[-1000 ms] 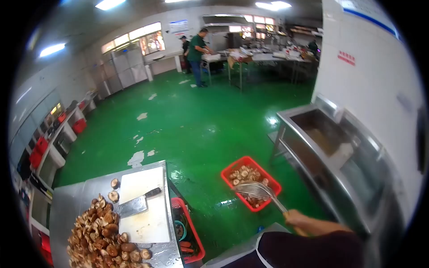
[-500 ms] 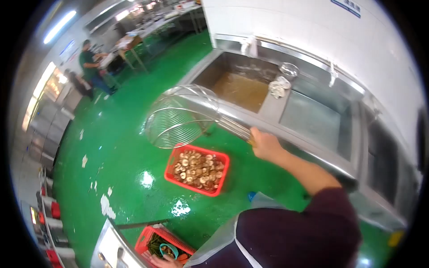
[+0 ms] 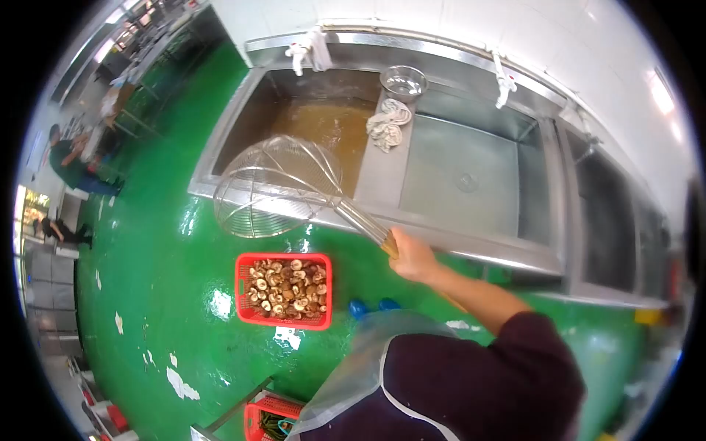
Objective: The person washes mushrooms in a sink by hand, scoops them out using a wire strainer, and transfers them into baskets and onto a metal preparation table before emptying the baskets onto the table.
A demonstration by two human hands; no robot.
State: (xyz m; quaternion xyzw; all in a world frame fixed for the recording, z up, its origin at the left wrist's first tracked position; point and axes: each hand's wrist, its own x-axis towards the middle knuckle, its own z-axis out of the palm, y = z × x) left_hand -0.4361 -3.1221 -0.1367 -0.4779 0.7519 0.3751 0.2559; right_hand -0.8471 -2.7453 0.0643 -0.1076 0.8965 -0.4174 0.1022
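Note:
My right hand [image 3: 412,256] is closed around the handle of a big wire skimmer [image 3: 362,220]. Its round mesh basket hangs above the front rim of the steel sink, partly in front of a basin [image 3: 323,121] of brownish water. On the green floor below stands a red plastic basket [image 3: 329,290] of mushrooms [image 3: 287,288], with pale undersides and brown caps showing. The skimmer does not touch the mushrooms. My left hand is out of view.
A second basin [image 3: 463,176] holds shallow clear liquid. Between the basins lie a crumpled cloth [image 3: 388,123] and a metal bowl [image 3: 403,84]. Another red basket [image 3: 254,419] with green vegetables sits at the bottom edge. Two people [image 3: 70,158] are far left. The floor [image 3: 173,294] looks wet.
My view has turned toward the sink. The skimmer, still in my right hand, now overlaps the brown-water basin more. My left hand, earlier by the vegetable basket, has gone out of view.

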